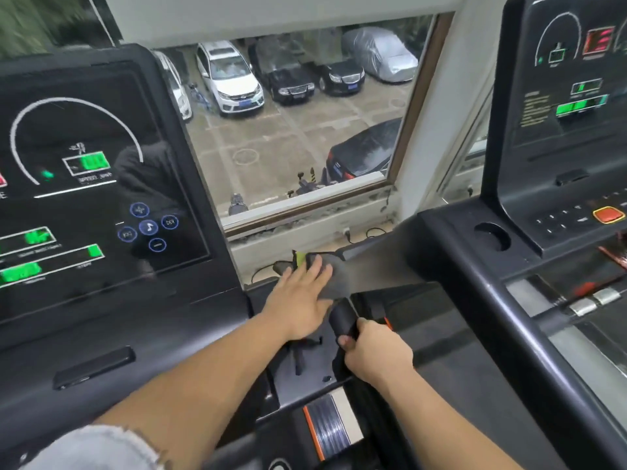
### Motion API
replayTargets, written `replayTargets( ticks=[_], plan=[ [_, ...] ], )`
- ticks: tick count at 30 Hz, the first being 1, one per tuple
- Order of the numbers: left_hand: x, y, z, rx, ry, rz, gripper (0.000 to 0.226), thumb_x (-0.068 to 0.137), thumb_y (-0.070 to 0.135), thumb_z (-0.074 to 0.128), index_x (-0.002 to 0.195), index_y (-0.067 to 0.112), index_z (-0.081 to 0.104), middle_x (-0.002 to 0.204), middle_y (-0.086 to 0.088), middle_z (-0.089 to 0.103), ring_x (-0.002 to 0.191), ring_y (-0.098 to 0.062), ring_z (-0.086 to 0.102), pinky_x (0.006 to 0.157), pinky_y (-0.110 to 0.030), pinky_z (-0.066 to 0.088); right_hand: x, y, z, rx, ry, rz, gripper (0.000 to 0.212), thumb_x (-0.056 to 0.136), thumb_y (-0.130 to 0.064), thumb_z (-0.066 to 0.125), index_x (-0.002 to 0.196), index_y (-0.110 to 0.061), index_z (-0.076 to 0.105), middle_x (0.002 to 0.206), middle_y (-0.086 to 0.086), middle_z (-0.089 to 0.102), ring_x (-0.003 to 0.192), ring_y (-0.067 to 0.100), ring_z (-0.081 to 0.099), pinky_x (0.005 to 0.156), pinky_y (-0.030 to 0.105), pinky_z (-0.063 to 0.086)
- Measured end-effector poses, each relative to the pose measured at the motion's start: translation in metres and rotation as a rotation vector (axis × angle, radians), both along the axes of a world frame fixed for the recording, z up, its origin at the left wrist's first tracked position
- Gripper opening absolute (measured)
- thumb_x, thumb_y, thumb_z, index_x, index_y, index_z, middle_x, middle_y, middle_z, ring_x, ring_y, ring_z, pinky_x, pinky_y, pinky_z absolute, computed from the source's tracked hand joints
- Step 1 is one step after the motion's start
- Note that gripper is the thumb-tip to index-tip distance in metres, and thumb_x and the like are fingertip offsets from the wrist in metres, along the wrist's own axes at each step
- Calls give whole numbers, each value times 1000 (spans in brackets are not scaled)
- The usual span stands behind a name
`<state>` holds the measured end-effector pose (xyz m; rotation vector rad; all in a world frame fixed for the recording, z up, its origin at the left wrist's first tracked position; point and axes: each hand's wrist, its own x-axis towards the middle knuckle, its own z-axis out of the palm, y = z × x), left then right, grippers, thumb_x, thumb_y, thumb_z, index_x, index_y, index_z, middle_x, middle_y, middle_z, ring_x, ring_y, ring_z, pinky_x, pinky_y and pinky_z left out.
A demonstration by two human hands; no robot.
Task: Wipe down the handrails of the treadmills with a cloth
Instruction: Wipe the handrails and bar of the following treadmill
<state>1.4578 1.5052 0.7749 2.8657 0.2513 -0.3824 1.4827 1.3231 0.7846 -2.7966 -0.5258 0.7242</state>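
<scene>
Grip first: our left hand [302, 293] is flat and spread out, palm pressing a grey cloth [330, 273] with a yellow-green edge onto the sloping handrail [380, 262], not clenched around anything. Our right hand [375, 351] is closed around the black foam end [344, 320] of the near handrail section, holding on to it.

So we're mid-wipe in the gap between two treadmills, left console [95, 184] lit up on one side and the right console [570, 113] on the other, window [298, 123] with parked cars beyond. The cloth sits at the far end of the rail, just above the foam end.

To do this bit well, we'd say wrap the cloth round the rail instead of just palming the top, otherwise the underside gets missed. Long strokes along the rail, keeping the right hand as the brace, then swapping so the foam part under that hand gets done too.

The rail itself looks dark, matte plastic, wide and flattish where the cloth is, rounder at the foam end. Can't tell from here how dirty it is; that part of the picture is a bit blurred.
</scene>
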Motion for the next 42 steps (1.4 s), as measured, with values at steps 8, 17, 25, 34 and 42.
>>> replayTargets(
  ticks=[8, 17, 25, 34, 42],
  plan=[
    [-72, -46, -2, -39, -80, 32, 69, 104, 49, 29, 165, 22, 9, 171, 1, -5, 159, -21, 3, 127, -33, -7, 4, -9, -4, 51, 0, 58, 32, 96, -46, 52, 114, -20, 57, 114, 3, 69, 110, 29, 65, 82, 37, 52],
    [-9, -2, -6, 76, 12, 257, 68, 107, 44, 26, 165, 19, 2, 173, -6, -3, 158, -29, 1, 128, -47, 1, 8, -6, 0, 24, 40, 49, 38, 99, -53, 52, 115, -19, 58, 112, 3, 67, 107, 29, 65, 79, 37, 50],
    [-125, -71, 7, 147, 17, 57, 66, 85, 40, 47, 137, 3, 63, 145, -24, 55, 125, -44, 61, 103, -52, 53, 7, -5, 2, 33, 70, 17, 33, 93, -53, 55, 108, -24, 60, 104, 0, 68, 98, 28, 66, 85, 41, 57],
    [-92, -69, 20, 240, 4, 140, 38, 101, 37, 41, 132, 17, 48, 129, -11, 47, 114, -31, 50, 99, -42, 35, 2, -6, -1, 26, 28, 9, 40, 99, -54, 51, 123, -23, 56, 114, 2, 68, 105, 28, 65, 77, 35, 49],
    [-102, -49, 3, 29, -150, 206, 41, 89, 47, 44, 119, 26, 64, 113, 1, 50, 109, -23, 51, 95, -36, 39, 6, 0, -3, 2, 41, 1, 33, 94, -51, 54, 107, -22, 59, 101, 0, 66, 88, 27, 60, 76, 35, 51]
  ],
)
